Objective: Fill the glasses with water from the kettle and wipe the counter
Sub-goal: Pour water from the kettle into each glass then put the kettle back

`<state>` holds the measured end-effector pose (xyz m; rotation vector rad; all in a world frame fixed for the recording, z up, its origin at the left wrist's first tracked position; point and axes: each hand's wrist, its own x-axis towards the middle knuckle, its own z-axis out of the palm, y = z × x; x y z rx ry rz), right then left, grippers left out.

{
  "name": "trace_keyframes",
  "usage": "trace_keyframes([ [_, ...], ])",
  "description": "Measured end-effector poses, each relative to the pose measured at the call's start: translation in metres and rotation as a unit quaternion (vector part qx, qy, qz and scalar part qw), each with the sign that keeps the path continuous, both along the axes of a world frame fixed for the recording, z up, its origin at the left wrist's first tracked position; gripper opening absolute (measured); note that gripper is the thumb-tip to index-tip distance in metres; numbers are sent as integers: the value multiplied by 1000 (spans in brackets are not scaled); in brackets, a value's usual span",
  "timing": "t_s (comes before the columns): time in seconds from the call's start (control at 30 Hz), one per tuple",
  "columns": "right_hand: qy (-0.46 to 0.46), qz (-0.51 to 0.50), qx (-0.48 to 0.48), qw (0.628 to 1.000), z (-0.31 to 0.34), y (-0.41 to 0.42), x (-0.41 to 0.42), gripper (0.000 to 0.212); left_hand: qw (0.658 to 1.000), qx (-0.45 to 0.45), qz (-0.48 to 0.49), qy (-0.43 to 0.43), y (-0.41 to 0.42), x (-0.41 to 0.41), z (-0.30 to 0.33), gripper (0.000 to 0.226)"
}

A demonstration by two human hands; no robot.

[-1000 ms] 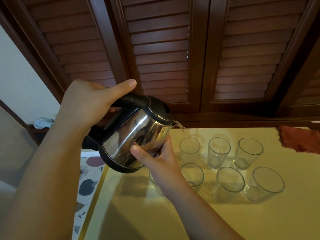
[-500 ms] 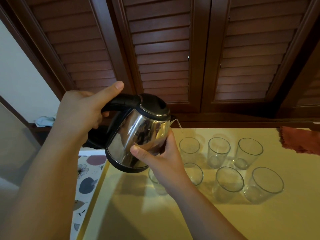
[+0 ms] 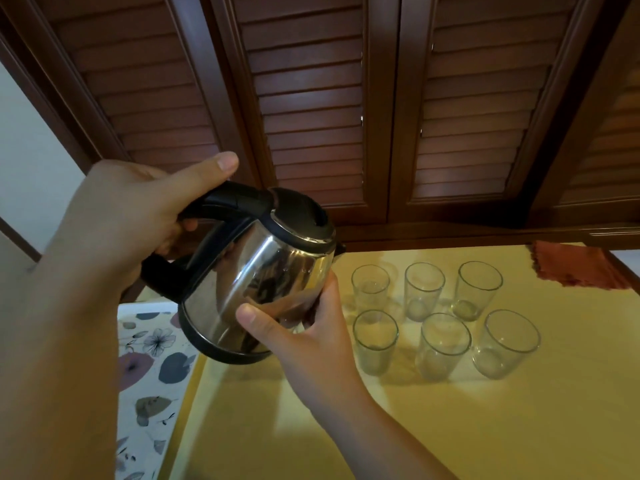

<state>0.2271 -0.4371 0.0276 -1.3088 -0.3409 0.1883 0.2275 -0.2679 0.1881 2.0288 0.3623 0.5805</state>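
Observation:
A steel kettle (image 3: 256, 282) with a black lid and handle hangs tilted above the left end of the yellow counter (image 3: 450, 427). My left hand (image 3: 138, 209) grips the handle, thumb stretched along its top. My right hand (image 3: 304, 337) cups the lower side of the kettle's body. The spout (image 3: 341, 249) points toward several clear glasses in two rows, such as the back-left glass (image 3: 370, 285) and the front-left glass (image 3: 375, 341). No stream shows at the spout. A rust-red cloth (image 3: 581, 268) lies at the counter's back right.
Dark louvred wooden doors (image 3: 346, 116) rise right behind the counter. A lower surface with a floral pattern (image 3: 149, 358) adjoins the counter on the left. The counter's front half is bare yellow.
The kettle has tipped back toward upright and drawn slightly left. The thin stream that ran from the spout into the back-left glass is gone. Both hands keep their hold.

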Motion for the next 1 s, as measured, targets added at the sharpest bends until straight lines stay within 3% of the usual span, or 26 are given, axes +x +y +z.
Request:
trace_keyframes([
  [0.1, 13, 1, 11, 1000, -3, 2, -14, 82, 999, 26, -11, 23, -3, -12, 2, 98],
  [0.33, 53, 7, 25, 998, -12, 1, -39, 82, 994, 81, 6, 71, -22, -29, 5, 81],
  [1.0, 68, 37, 29, 997, -20, -7, -32, 81, 991, 93, 30, 86, -43, -34, 5, 74],
])
